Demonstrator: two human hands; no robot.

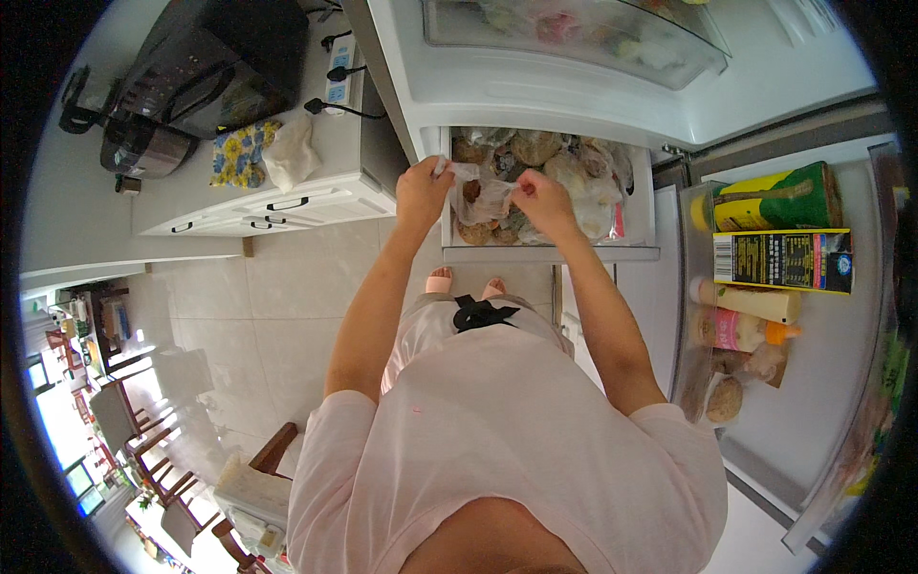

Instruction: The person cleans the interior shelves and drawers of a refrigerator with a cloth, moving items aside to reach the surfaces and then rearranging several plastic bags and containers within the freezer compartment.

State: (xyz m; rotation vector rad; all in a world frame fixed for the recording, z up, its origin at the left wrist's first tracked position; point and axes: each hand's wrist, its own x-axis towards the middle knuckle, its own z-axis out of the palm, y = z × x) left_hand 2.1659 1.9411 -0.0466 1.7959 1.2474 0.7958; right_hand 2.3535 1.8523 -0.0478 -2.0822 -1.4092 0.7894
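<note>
A thin clear plastic bag (488,202) with something reddish-brown inside hangs between my hands, over the pulled-out fridge drawer (552,254). My left hand (424,192) pinches one end of its plastic near the drawer's left side. The fingers of my right hand (545,202) grip the bag on its other side. Beneath and around it, the drawer is packed with several knotted plastic bags (584,176) of food, most of whose contents I cannot make out. Some brownish, rounded food (475,233) lies at the front left.
The open fridge door (774,459) on the right carries a yellow-and-black carton (782,261), a green-and-yellow packet (782,195) and bottles. Above the drawer sits a transparent bin (574,43). To the left, a white counter (337,154) holds a black appliance (208,72), cloths and a power strip (340,75).
</note>
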